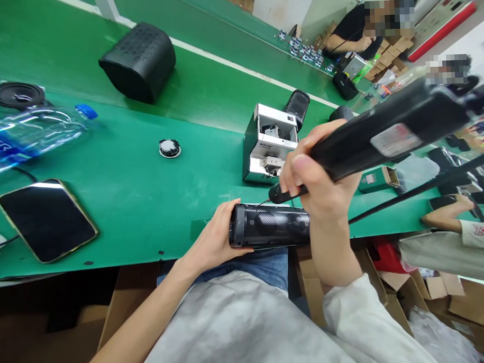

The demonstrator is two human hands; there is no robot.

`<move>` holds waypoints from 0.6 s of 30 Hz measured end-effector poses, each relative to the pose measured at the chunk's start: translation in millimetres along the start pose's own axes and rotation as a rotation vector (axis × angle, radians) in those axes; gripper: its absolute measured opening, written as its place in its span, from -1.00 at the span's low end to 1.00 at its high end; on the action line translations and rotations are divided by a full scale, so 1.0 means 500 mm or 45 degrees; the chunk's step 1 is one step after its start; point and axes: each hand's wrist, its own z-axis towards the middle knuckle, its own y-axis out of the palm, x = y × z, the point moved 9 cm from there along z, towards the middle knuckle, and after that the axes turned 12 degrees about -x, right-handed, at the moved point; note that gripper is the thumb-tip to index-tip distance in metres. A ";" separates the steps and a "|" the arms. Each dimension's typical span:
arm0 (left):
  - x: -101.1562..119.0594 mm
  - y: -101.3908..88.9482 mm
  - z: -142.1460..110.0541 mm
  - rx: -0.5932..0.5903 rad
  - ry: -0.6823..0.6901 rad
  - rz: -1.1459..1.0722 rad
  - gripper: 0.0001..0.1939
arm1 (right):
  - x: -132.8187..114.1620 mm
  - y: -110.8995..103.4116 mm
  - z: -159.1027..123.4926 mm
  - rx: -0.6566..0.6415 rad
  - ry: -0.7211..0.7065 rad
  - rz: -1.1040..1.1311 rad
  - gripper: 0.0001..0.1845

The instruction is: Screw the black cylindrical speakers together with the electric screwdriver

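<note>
A black speaker (277, 225) with two perforated round areas on its face lies lengthwise at the table's near edge. Wrapped around its left end is my left hand (218, 230). My right hand (323, 173) grips a black electric screwdriver (352, 143) with a white label on its body. The screwdriver is tilted, its thin bit pointing down and left to the speaker's far edge; I cannot tell whether the tip touches. My right wrist hides the speaker's right end. Just beyond stands a silver screw feeder (270, 143).
On the green table (133, 153) are a round part (170, 148), a phone (48, 220), a plastic bottle (37, 133), a speaker cone (16, 95) and a black speaker housing (140, 63). At right stands a green tin (379, 179). A co-worker's arm (445, 214) reaches in there.
</note>
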 end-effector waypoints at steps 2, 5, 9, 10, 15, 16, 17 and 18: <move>-0.002 0.002 -0.002 -0.007 -0.006 0.019 0.23 | -0.032 -0.037 0.018 0.106 -0.052 -0.076 -0.72; -0.005 0.003 -0.003 -0.016 -0.011 0.048 0.24 | -0.082 -0.103 0.038 0.414 -0.200 -0.333 -0.72; -0.010 0.002 -0.003 -0.015 -0.027 0.054 0.23 | -0.060 -0.140 0.074 0.528 -0.274 -0.491 -0.53; -0.012 0.002 -0.003 -0.017 -0.034 0.053 0.22 | -0.038 -0.144 0.084 0.507 -0.233 -0.484 -0.45; -0.014 0.003 -0.003 -0.015 -0.052 0.058 0.21 | 0.044 -0.159 0.110 0.458 0.018 -0.428 -0.23; -0.013 0.002 -0.003 -0.011 -0.051 0.060 0.21 | 0.050 -0.161 0.112 0.461 0.047 -0.424 -0.23; -0.013 0.002 -0.003 -0.010 -0.050 0.061 0.20 | 0.054 -0.163 0.114 0.461 0.070 -0.415 -0.24; -0.013 0.002 -0.002 -0.009 -0.048 0.062 0.20 | 0.058 -0.166 0.116 0.458 0.083 -0.404 -0.23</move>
